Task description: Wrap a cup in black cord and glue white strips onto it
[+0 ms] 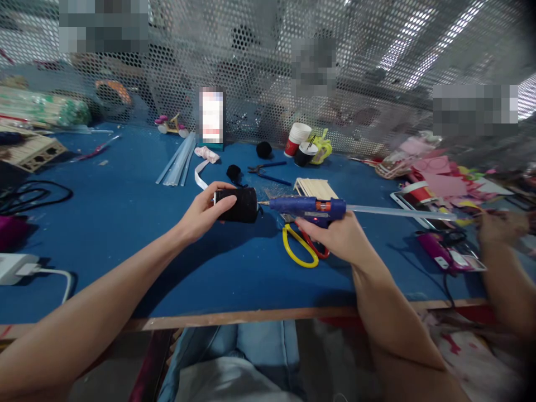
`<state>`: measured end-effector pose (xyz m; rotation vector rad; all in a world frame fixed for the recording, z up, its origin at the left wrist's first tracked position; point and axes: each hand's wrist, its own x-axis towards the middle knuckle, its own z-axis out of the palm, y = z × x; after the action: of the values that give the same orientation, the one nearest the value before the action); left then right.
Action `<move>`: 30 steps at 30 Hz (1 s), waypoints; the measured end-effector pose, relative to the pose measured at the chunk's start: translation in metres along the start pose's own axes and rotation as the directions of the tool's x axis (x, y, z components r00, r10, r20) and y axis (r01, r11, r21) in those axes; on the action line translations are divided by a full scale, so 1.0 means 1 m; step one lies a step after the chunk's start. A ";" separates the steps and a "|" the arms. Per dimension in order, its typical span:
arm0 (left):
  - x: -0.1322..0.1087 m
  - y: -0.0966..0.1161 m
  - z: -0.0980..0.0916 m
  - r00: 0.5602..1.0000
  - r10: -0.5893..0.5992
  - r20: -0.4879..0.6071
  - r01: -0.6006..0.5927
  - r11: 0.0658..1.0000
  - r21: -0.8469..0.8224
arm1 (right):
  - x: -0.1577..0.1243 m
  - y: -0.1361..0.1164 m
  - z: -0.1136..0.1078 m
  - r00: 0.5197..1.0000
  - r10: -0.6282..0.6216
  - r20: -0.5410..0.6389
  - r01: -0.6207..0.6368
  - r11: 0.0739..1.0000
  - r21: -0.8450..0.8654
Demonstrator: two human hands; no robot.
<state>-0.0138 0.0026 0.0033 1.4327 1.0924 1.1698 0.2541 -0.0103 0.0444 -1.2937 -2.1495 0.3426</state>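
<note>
Your left hand (205, 215) curls closed, thumb opposing the fingers; your right hand (341, 237) clenches in a fist; both forearms (125, 279) reach forward.

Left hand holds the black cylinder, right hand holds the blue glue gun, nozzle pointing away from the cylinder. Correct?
No. The head view shows the blue plastic glue gun in the right hand pointing its nozzle at the black cylinder in the left hand, not away from it.

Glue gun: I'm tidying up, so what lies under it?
Under the glue gun, held in the right hand, scissors with yellow and red handles lie on the blue table. Their blades are mostly covered by gun and hand.
</note>
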 end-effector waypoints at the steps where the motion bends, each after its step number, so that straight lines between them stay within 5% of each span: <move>1: 0.000 0.001 0.000 1.000 0.002 0.001 -0.002 1.000 0.003 | 0.000 0.001 0.000 1.000 0.008 -0.006 -0.008 1.000 0.003; 30: 0.000 0.003 0.000 0.994 0.101 0.031 -0.104 0.989 0.106 | 0.000 -0.007 -0.005 1.000 -0.013 -0.022 0.014 1.000 0.016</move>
<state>-0.0139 0.0016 0.0066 1.5993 1.0891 1.1758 0.2524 -0.0141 0.0514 -1.2677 -2.1320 0.3388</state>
